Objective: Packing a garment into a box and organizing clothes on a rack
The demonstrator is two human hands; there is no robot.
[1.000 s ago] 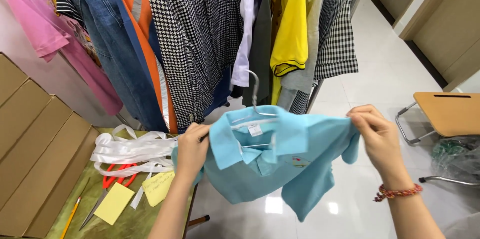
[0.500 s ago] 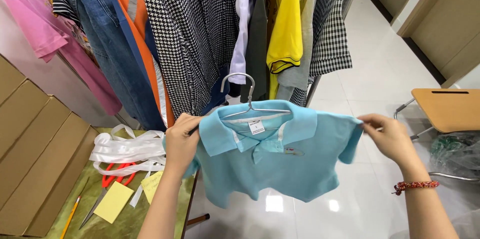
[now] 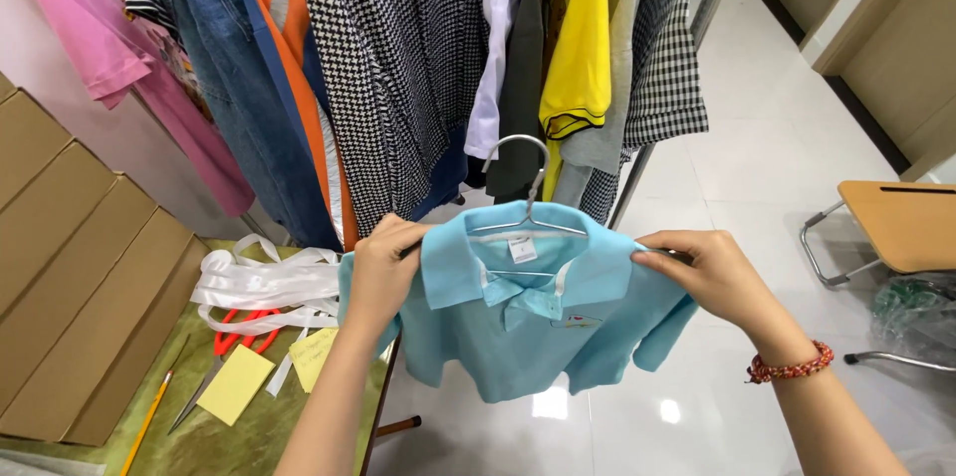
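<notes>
A glossy white tile floor (image 3: 757, 167) fills the right side and mirrors bright spots of light. A rack of hanging clothes (image 3: 418, 58) runs across the top — pink, denim, orange, houndstooth, yellow and checked pieces side by side. At the left, flat cardboard boxes (image 3: 70, 277) lean stacked beside a green marbled desk (image 3: 249, 436). At the far right stands a chair with a wooden seat (image 3: 896, 222) on metal legs — behind it, brown wall panels (image 3: 896, 28).

A rack of hung clothes (image 3: 418, 58) stands behind a green table (image 3: 249, 436) bearing orange-handled scissors (image 3: 224, 361), yellow sticky notes (image 3: 236, 384), white ribbon (image 3: 264, 287) and a pencil (image 3: 147, 423), beside cardboard boxes (image 3: 70, 287).
</notes>
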